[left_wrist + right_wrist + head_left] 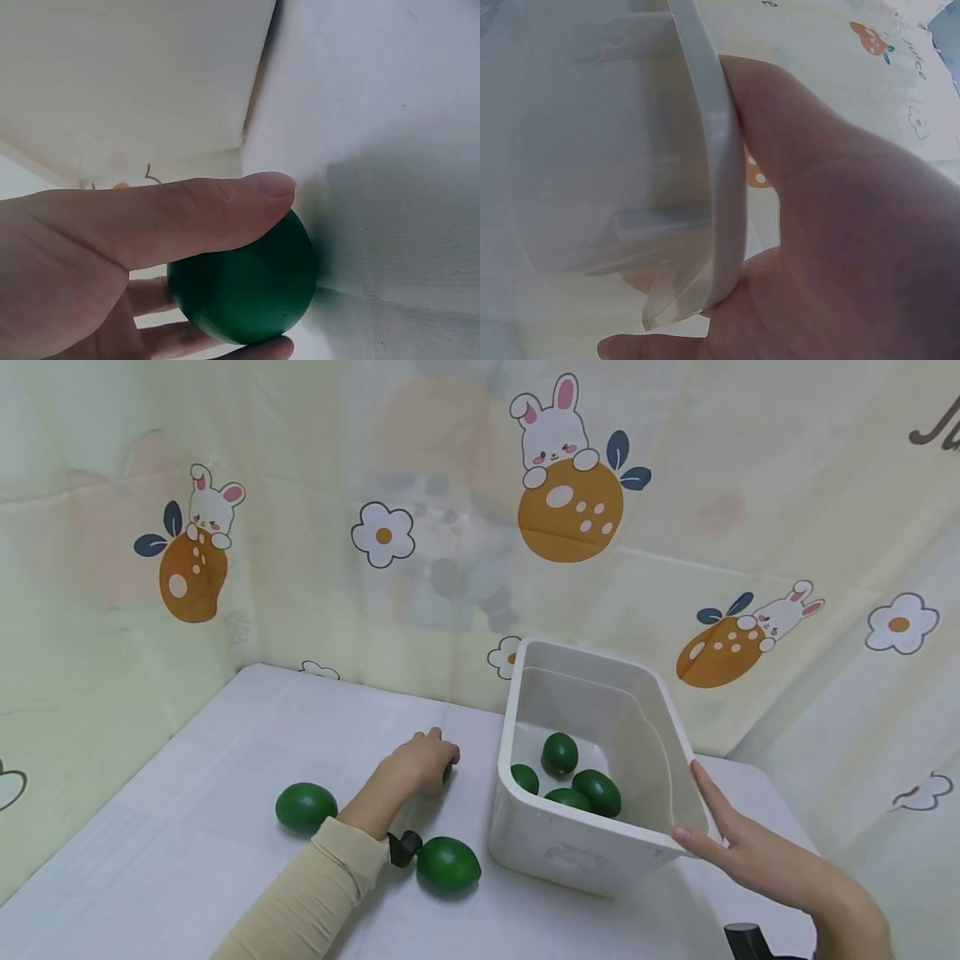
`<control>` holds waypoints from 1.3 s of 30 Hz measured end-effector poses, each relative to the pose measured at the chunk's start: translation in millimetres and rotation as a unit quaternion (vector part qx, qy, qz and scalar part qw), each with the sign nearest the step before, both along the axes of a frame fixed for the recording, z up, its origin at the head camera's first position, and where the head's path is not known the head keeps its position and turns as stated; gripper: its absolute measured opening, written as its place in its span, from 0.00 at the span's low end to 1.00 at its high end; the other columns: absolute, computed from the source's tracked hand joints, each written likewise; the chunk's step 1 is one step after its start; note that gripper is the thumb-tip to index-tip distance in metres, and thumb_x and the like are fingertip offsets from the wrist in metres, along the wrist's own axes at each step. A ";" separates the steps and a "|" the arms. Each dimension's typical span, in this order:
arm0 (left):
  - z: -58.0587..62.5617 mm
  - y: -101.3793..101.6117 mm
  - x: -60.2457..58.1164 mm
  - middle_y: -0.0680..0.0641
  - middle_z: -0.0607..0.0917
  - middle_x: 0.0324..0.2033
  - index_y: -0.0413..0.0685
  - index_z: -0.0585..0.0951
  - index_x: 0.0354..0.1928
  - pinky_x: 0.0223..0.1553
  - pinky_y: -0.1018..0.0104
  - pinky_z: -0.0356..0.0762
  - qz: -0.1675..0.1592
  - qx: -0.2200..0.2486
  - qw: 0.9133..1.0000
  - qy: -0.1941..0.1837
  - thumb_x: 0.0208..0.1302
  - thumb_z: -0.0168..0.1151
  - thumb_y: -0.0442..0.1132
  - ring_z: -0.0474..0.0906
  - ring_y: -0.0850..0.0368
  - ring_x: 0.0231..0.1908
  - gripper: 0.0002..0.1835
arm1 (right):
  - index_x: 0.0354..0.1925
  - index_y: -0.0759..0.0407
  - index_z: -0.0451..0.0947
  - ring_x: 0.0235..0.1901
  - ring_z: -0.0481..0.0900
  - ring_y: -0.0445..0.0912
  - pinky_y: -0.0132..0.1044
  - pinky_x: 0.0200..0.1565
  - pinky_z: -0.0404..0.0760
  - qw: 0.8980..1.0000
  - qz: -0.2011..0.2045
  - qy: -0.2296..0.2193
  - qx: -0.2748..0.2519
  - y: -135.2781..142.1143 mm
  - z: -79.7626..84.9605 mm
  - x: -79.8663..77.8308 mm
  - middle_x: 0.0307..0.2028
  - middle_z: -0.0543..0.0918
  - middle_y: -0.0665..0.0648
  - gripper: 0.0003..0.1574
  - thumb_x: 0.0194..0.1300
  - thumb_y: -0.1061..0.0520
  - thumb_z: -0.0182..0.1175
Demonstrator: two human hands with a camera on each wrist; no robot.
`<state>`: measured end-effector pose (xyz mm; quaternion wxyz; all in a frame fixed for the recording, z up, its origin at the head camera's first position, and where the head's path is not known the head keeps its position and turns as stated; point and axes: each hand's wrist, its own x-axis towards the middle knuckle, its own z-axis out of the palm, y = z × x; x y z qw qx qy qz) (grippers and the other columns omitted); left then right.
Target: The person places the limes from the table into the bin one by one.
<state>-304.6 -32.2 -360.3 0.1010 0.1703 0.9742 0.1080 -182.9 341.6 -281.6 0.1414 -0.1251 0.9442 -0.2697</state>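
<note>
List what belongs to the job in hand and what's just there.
Likely job:
green fruit in left hand
white bin gripped by right hand
four green fruits visible inside
two loose fruits

Just setting:
hanging rabbit-print cloth
white table

We see smooth, glossy green fruit (306, 807) toward the left edge of the table (172, 835); toward its right edge, the white bin (540, 847) looks like smooth plastic with a soft sheen. The table's cover (405, 202) seems matt, finely woven cloth, the curtain (307, 602) behind the back edge thin and creased.
</note>
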 end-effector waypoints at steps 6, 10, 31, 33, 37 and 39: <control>2.9 -0.8 0.0 0.42 0.74 0.51 0.52 0.79 0.55 0.45 0.54 0.77 0.003 0.014 1.000 0.007 0.48 0.73 0.34 0.71 0.46 0.50 0.28 | 0.71 0.37 0.16 0.63 0.53 0.70 0.74 0.45 0.66 1.000 -0.001 -0.002 -0.002 0.1 -0.1 0.4 0.72 0.40 0.71 0.54 0.72 0.47 0.48; 3.3 -1.7 -0.2 0.41 0.74 0.50 0.51 0.79 0.55 0.43 0.54 0.77 0.009 0.029 0.999 0.017 0.50 0.71 0.35 0.71 0.46 0.49 0.26 | 0.71 0.33 0.16 0.64 0.51 0.70 0.74 0.46 0.65 1.000 -0.004 -0.010 -0.006 0.5 -0.2 0.6 0.73 0.39 0.69 0.54 0.72 0.46 0.48; 9.6 -3.3 -5.3 0.37 0.71 0.54 0.50 0.76 0.57 0.42 0.49 0.79 0.065 0.105 0.988 0.090 0.50 0.73 0.42 0.71 0.41 0.52 0.30 | 0.71 0.38 0.16 0.63 0.54 0.70 0.72 0.46 0.67 1.000 0.001 0.005 0.004 -0.1 -0.1 0.6 0.72 0.41 0.71 0.53 0.73 0.47 0.48; 11.7 -3.6 -4.4 0.37 0.71 0.54 0.50 0.76 0.57 0.42 0.48 0.79 0.070 0.109 0.987 0.093 0.50 0.73 0.43 0.71 0.41 0.53 0.30 | 0.72 0.38 0.16 0.63 0.55 0.70 0.72 0.46 0.67 1.000 0.000 0.007 0.007 -0.1 -0.3 1.1 0.72 0.41 0.71 0.53 0.72 0.47 0.48; 14.3 -3.1 -4.6 0.38 0.70 0.57 0.51 0.75 0.59 0.43 0.48 0.79 0.081 0.116 0.985 0.098 0.52 0.72 0.44 0.70 0.41 0.54 0.30 | 0.72 0.39 0.16 0.63 0.56 0.70 0.71 0.46 0.68 1.000 -0.001 0.012 0.013 0.3 -1.1 1.3 0.71 0.44 0.71 0.53 0.72 0.47 0.48; 14.9 -2.5 -5.3 0.38 0.70 0.57 0.52 0.74 0.60 0.43 0.49 0.80 0.089 0.122 0.983 0.102 0.53 0.72 0.45 0.70 0.42 0.54 0.31 | 0.72 0.40 0.17 0.63 0.57 0.70 0.70 0.47 0.68 1.000 0.001 0.018 0.015 0.6 -1.4 1.1 0.71 0.45 0.72 0.54 0.72 0.47 0.48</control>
